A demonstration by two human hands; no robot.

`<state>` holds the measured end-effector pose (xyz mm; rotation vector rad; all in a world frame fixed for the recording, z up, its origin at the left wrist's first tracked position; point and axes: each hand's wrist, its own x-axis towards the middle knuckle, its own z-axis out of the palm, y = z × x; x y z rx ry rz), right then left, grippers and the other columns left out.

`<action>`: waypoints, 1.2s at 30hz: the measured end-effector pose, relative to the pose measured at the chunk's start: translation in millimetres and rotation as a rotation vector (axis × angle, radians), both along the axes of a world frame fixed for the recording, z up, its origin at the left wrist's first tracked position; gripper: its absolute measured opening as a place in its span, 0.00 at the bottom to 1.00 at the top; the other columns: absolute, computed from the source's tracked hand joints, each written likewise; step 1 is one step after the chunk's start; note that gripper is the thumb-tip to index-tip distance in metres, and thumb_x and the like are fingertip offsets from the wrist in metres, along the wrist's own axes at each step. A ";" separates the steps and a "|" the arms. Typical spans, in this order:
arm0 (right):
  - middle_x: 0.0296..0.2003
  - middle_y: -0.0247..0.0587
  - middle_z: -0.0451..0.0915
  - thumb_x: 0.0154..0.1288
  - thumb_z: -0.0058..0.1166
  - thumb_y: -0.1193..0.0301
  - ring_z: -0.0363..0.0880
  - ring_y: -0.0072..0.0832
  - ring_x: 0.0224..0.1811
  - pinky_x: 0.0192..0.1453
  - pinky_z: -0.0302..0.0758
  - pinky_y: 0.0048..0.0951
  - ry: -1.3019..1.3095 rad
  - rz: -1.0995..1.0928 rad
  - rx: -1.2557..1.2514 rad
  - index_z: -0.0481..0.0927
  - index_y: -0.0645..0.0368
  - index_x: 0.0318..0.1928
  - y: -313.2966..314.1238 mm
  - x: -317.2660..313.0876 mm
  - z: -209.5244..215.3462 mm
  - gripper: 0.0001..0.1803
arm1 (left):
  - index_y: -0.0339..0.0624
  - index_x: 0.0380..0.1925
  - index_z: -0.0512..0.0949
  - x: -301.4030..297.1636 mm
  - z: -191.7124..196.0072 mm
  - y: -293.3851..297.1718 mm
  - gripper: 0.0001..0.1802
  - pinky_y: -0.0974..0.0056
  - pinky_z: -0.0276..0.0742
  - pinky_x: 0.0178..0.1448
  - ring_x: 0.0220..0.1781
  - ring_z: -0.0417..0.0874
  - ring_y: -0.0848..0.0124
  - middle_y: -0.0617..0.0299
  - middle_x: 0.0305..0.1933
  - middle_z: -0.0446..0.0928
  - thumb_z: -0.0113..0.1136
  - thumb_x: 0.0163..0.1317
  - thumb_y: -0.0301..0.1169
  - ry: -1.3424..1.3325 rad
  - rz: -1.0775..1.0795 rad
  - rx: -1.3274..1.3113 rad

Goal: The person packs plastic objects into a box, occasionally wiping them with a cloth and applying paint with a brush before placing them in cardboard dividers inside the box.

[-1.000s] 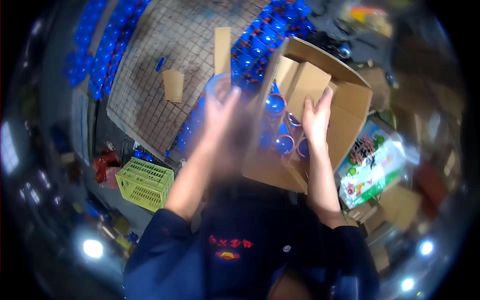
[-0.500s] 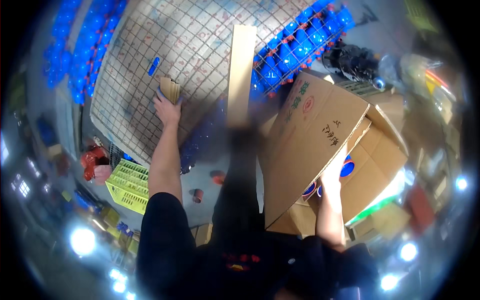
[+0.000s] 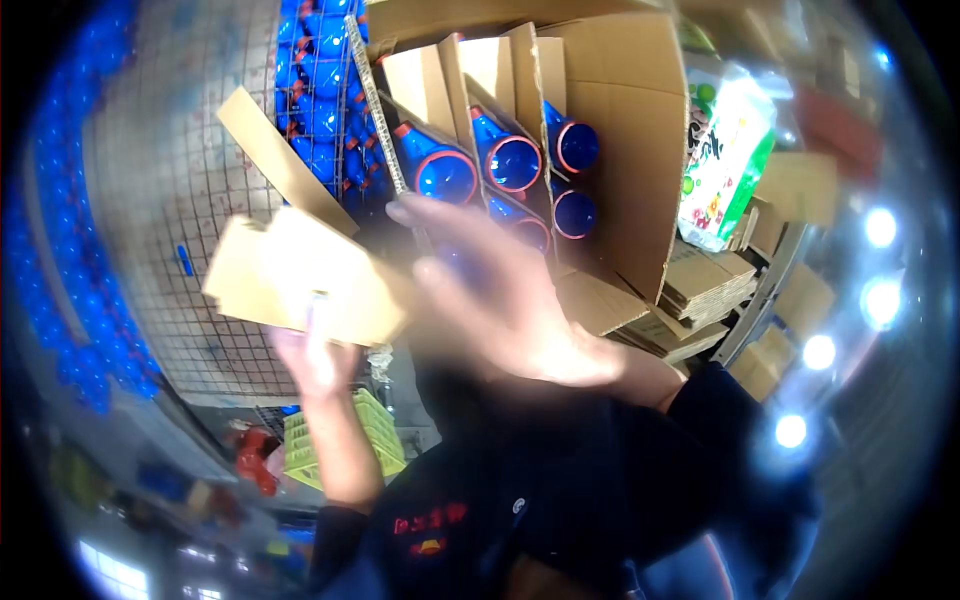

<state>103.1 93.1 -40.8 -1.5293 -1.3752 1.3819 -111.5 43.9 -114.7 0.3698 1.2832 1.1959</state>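
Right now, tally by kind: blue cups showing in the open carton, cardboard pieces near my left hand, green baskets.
Blue cups in the carton: 5, one partly behind the right hand
Cardboard sheet in the left hand: 1
Loose cardboard strip: 1
Green baskets: 1
Total: 8

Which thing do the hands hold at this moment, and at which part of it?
The left hand holds a flat brown cardboard piece by its lower edge. The right hand, blurred, is spread open near the blue cups and holds nothing visible.

Matt brown corrugated cardboard box [image 3: 620,130] and divider piece [image 3: 300,275]; glossy blue plastic cups [image 3: 515,160] with red rims; metal wire mesh panel [image 3: 170,200]; lime plastic basket [image 3: 345,440].
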 end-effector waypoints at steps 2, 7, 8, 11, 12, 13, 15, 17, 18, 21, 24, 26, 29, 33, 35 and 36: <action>0.50 0.55 0.80 0.66 0.63 0.67 0.81 0.47 0.51 0.56 0.77 0.39 0.006 0.007 -0.105 0.74 0.66 0.59 -2.7 14.1 10.3 0.25 | 0.33 0.67 0.64 32.7 12.0 -10.2 0.33 0.52 0.74 0.69 0.64 0.76 0.58 0.52 0.63 0.73 0.63 0.61 0.24 0.234 -0.292 0.100; 0.41 0.43 0.81 0.70 0.57 0.72 0.82 0.26 0.42 0.46 0.78 0.26 -0.149 -0.390 -0.031 0.76 0.63 0.50 22.4 82.8 21.2 0.12 | 0.35 0.66 0.65 45.0 30.4 26.7 0.33 0.49 0.80 0.60 0.56 0.81 0.56 0.49 0.60 0.75 0.64 0.65 0.38 -0.193 0.024 -0.039; 0.44 0.47 0.82 0.73 0.50 0.75 0.82 0.28 0.43 0.47 0.78 0.27 -0.213 -0.528 0.065 0.74 0.63 0.54 27.2 102.6 8.5 0.12 | 0.36 0.66 0.65 34.0 21.9 38.0 0.33 0.47 0.81 0.59 0.53 0.83 0.52 0.48 0.62 0.73 0.57 0.68 0.44 -0.080 0.085 -0.091; 0.53 0.62 0.80 0.74 0.45 0.78 0.80 0.52 0.56 0.61 0.74 0.39 -0.767 -0.322 0.118 0.67 0.66 0.65 55.8 165.1 -68.5 0.20 | 0.35 0.68 0.63 -9.4 -4.5 85.1 0.35 0.42 0.76 0.63 0.59 0.78 0.46 0.47 0.65 0.71 0.46 0.64 0.43 -0.390 0.168 -0.032; 0.53 0.62 0.80 0.73 0.44 0.80 0.81 0.53 0.54 0.59 0.76 0.40 -0.832 -0.269 0.165 0.67 0.66 0.65 63.3 171.8 -102.7 0.21 | 0.35 0.67 0.64 -28.3 -18.3 104.0 0.35 0.42 0.73 0.66 0.61 0.76 0.45 0.45 0.64 0.73 0.45 0.64 0.44 -0.343 0.160 -0.031; 0.53 0.63 0.80 0.72 0.43 0.81 0.81 0.55 0.51 0.56 0.77 0.40 -0.905 -0.208 0.211 0.67 0.66 0.65 69.6 174.9 -133.5 0.21 | 0.34 0.63 0.67 -57.0 -43.4 112.5 0.30 0.46 0.72 0.68 0.61 0.77 0.50 0.48 0.62 0.75 0.47 0.64 0.39 -0.343 0.168 -0.087; 0.48 0.66 0.80 0.68 0.41 0.84 0.79 0.59 0.50 0.56 0.77 0.45 -0.790 -0.096 0.040 0.67 0.66 0.65 66.4 175.4 -183.8 0.24 | 0.34 0.57 0.71 -88.6 -73.7 150.1 0.23 0.51 0.71 0.68 0.60 0.78 0.57 0.52 0.58 0.77 0.49 0.63 0.32 0.033 0.166 0.016; 0.48 0.67 0.80 0.65 0.42 0.83 0.79 0.59 0.51 0.56 0.76 0.47 -0.817 0.004 0.006 0.68 0.66 0.64 61.9 162.5 -199.2 0.25 | 0.33 0.59 0.70 -128.0 -107.7 178.2 0.25 0.55 0.63 0.71 0.65 0.72 0.64 0.56 0.59 0.74 0.48 0.62 0.30 0.019 0.147 -0.046; 0.49 0.67 0.79 0.66 0.44 0.82 0.78 0.59 0.52 0.57 0.75 0.47 -0.764 0.006 -0.122 0.68 0.65 0.65 65.6 159.8 -191.8 0.26 | 0.34 0.57 0.72 -144.2 -127.6 198.5 0.23 0.57 0.63 0.71 0.65 0.72 0.65 0.56 0.59 0.74 0.48 0.62 0.31 -0.019 0.180 -0.064; 0.50 0.63 0.78 0.68 0.52 0.76 0.74 0.59 0.56 0.60 0.73 0.45 -0.993 -0.094 0.017 0.71 0.63 0.63 81.7 138.2 -146.7 0.23 | 0.39 0.53 0.76 -164.7 -182.0 285.7 0.21 0.59 0.73 0.56 0.48 0.79 0.70 0.61 0.47 0.81 0.46 0.68 0.41 -0.300 0.087 -0.098; 0.43 0.44 0.80 0.74 0.48 0.78 0.80 0.32 0.43 0.49 0.77 0.31 -0.799 -0.333 0.187 0.74 0.70 0.56 113.9 76.0 -72.8 0.13 | 0.47 0.45 0.84 -146.7 -199.2 396.1 0.24 0.67 0.69 0.32 0.30 0.76 0.77 0.69 0.34 0.83 0.49 0.72 0.54 0.148 0.042 -0.304; 0.39 0.52 0.79 0.72 0.46 0.83 0.80 0.36 0.40 0.45 0.78 0.33 -0.636 -0.172 0.438 0.75 0.66 0.46 121.0 41.4 -41.1 0.06 | 0.47 0.45 0.83 -161.3 -227.3 452.3 0.20 0.60 0.74 0.31 0.28 0.76 0.73 0.62 0.39 0.84 0.54 0.71 0.50 -0.034 0.132 -0.118; 0.34 0.42 0.75 0.72 0.47 0.76 0.82 0.36 0.32 0.31 0.80 0.31 -0.190 -0.088 0.448 0.73 0.63 0.41 153.3 -42.0 -19.0 0.03 | 0.43 0.45 0.81 -146.9 -262.8 539.0 0.21 0.62 0.75 0.32 0.30 0.78 0.71 0.58 0.39 0.84 0.52 0.72 0.49 -0.102 0.106 -0.081; 0.42 0.52 0.76 0.68 0.56 0.77 0.84 0.41 0.33 0.37 0.82 0.36 0.281 0.075 0.301 0.75 0.65 0.39 179.8 -87.6 -39.8 0.04 | 0.46 0.44 0.75 -191.4 -297.7 558.1 0.19 0.63 0.73 0.23 0.23 0.75 0.69 0.59 0.40 0.82 0.45 0.76 0.49 0.151 0.039 -0.120; 0.44 0.53 0.76 0.70 0.54 0.77 0.84 0.39 0.36 0.39 0.82 0.37 0.233 -0.028 0.158 0.75 0.65 0.43 191.8 -111.6 -39.8 0.05 | 0.45 0.43 0.75 -184.0 -288.1 529.4 0.23 0.66 0.72 0.21 0.22 0.76 0.69 0.59 0.35 0.81 0.44 0.76 0.53 0.126 0.094 -0.002; 0.45 0.54 0.78 0.72 0.50 0.77 0.83 0.39 0.41 0.43 0.81 0.38 0.324 -0.082 0.096 0.74 0.65 0.47 200.6 -117.7 -43.8 0.06 | 0.44 0.42 0.76 -168.2 -242.4 504.3 0.22 0.67 0.72 0.21 0.22 0.77 0.72 0.60 0.32 0.79 0.45 0.75 0.50 0.018 0.028 -0.028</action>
